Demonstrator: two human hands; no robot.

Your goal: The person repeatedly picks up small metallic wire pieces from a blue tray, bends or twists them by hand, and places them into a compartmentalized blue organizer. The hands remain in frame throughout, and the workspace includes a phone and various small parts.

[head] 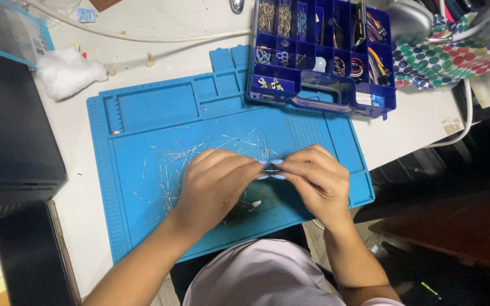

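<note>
Boxes in black [12, 124] are sitting to the left of the blue mat [143, 153], at the table's [415, 130] left edge, and a wad of white cotton [66, 71] is lying just beyond the mat's upper left corner. Thin wire pieces [168, 164] are lying scattered over the middle of the mat, some of them on a clear plastic sheet [250, 141] spread there.

The left hand [214, 184] is hovering over the centre of the mat, its fingers curled and pinched together at the tips. The right hand [316, 178] is meeting it from the mat's right side, fingertips [276, 162] with pale blue nails pressing against those of the left hand. Both hands are closing on something very small between them; it is too small and too hidden to tell what it is, though it is sitting right above the scattered wires at the mat's middle.

A dark blue parts organizer [321, 51] with many small compartments is resting open on the mat's upper right corner, holding coloured wires and tiny components. A spotted cloth [455, 54] is lying to the right of the mat, beyond the organizer, and a white cable [463, 122] is hanging off the table edge there.
</note>
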